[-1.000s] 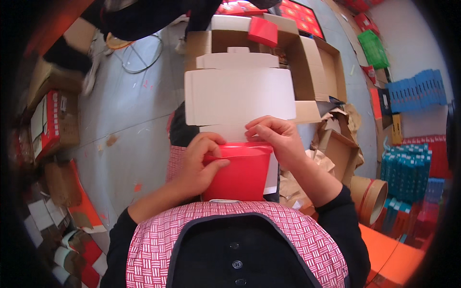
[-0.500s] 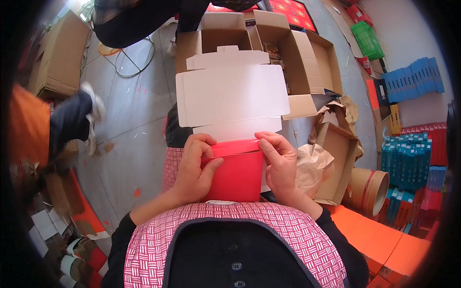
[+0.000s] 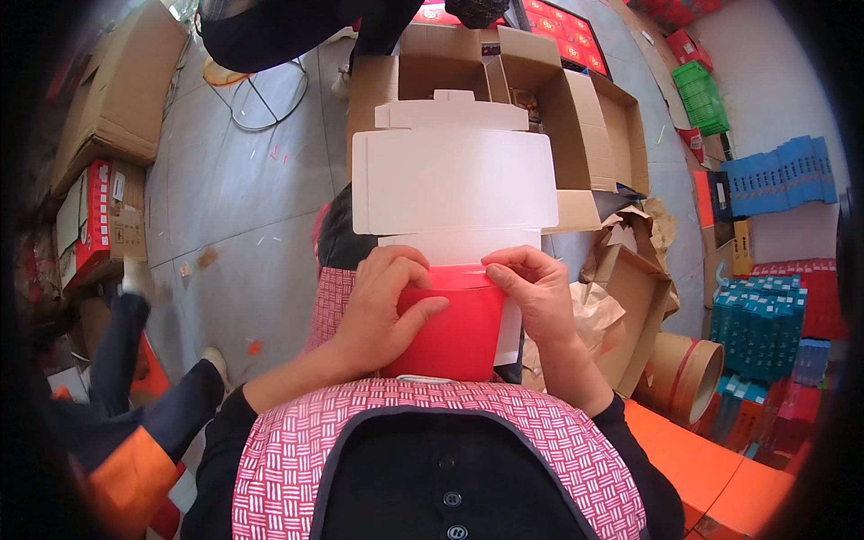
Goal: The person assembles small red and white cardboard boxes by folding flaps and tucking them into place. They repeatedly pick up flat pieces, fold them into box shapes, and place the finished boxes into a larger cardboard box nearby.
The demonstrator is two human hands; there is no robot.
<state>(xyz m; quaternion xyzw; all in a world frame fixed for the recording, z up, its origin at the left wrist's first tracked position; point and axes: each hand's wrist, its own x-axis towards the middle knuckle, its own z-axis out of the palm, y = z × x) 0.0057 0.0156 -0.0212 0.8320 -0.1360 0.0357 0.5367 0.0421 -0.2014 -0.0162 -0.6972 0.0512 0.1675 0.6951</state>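
Note:
A red, flat, pouch-like piece [image 3: 454,337] stands upright against my apron, its folded upper edge towards the far side. My left hand [image 3: 391,292] is closed on its upper left part, fingers bent over the edge and thumb along the front. At the upper right corner, my right hand [image 3: 540,292] pinches the edge between thumb and forefinger. Behind it lies an unfolded white carton blank [image 3: 454,180] with creased flaps, whose lower part is hidden by the red piece and my hands. Whether the red piece is joined to the blank, I cannot tell.
Open brown cardboard boxes [image 3: 576,126] stand beyond the blank. Crumpled brown paper [image 3: 594,319] and a cardboard tray [image 3: 630,297] are at the right, near orange boxes [image 3: 693,459]. A person in dark trousers [image 3: 184,409] is close at left; another [image 3: 279,36] is at far left.
My left fingers have shifted along the upper edge of the red piece; the right pinch stays. The person at left has come nearer, towards the lower left. The whole view has shifted slightly.

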